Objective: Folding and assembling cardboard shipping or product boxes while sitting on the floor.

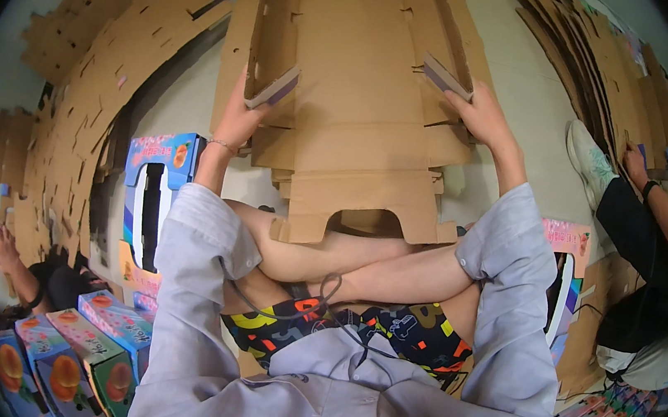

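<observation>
A brown cardboard box blank (355, 69) lies lengthwise in front of my crossed legs, its two long sides folded up. My left hand (239, 118) is closed around the near end of the left side wall, where a narrow flap (275, 89) turns inward. At the matching end of the right wall, my right hand (486, 115) grips another narrow flap (444, 76). Some fingers of both hands are hidden behind the cardboard. The blank's near end panel (377, 193), with a curved cutout, lies close to my shins.
Stacked cardboard blanks (140, 18) curve along the left, with more blanks (569, 62) at the far right. Printed fruit boxes stand beside my left arm (162, 150), at my right elbow (568, 237) and lower left (68, 368). Co-workers sit on both sides; one leg (638, 246) reaches in from the right.
</observation>
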Tool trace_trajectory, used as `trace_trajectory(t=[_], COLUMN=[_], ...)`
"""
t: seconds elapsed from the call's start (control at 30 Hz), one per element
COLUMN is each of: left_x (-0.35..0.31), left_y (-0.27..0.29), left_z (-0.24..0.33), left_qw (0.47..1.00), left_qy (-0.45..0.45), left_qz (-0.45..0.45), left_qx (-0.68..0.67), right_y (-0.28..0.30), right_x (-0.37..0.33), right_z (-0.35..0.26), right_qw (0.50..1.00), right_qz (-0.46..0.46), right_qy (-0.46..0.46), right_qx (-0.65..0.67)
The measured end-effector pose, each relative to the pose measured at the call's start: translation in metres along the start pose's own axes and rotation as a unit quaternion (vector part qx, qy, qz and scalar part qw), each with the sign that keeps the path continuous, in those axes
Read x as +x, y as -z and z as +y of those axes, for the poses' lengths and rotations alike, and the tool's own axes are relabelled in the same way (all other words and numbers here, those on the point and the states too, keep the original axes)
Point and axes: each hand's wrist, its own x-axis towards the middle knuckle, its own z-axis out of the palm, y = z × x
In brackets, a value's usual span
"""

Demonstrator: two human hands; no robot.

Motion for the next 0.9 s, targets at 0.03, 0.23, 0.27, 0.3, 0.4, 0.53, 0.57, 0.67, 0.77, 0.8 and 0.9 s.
trace_trajectory(t=[0.03,0.23,0.27,0.3,0.4,0.53,0.57,0.67,0.77,0.8,0.9], left_x=[0.0,0.0,-0.001,-0.001,0.0,0.005,0.006,0.005,0.007,0.007,0.007], left_y=[0.001,0.0,-0.002,-0.006,-0.012,-0.014,-0.016,-0.022,-0.029,-0.03,-0.02], left_z=[0.001,0.006,0.006,0.006,0.006,0.007,0.006,0.001,-0.012,-0.017,-0.032], left_qw=[0.999,0.997,0.997,0.997,0.98,0.971,0.963,0.959,0.946,0.934,0.94], left_qy=[0.033,0.076,0.073,0.014,-0.089,-0.129,-0.128,-0.139,-0.148,-0.152,-0.094], left_qz=[0.0,0.015,0.0,0.071,0.161,0.128,0.113,0.065,0.039,0.024,-0.025], left_qx=[-0.004,0.023,0.026,0.035,0.078,0.154,0.208,0.239,0.286,0.322,0.326], right_y=[0.0,-0.006,-0.008,-0.009,-0.009,-0.012,-0.016,-0.03,-0.038,-0.039,-0.04], right_x=[0.0,-0.005,-0.007,-0.008,-0.008,-0.004,-0.002,0.0,0.003,0.004,0.004], right_z=[0.0,-0.007,-0.009,-0.011,-0.015,-0.013,-0.012,-0.011,-0.006,-0.003,0.012], right_qw=[0.999,0.997,0.994,0.994,0.992,0.98,0.962,0.971,0.967,0.967,0.974], right_qz=[0.019,0.058,0.096,0.103,0.114,0.143,0.183,0.146,0.154,0.152,0.132], right_qy=[0.006,0.012,0.024,0.034,0.04,0.139,0.2,0.174,0.198,0.198,0.176], right_qx=[-0.034,-0.051,-0.037,-0.028,-0.046,-0.02,-0.028,-0.075,-0.048,-0.049,-0.048])
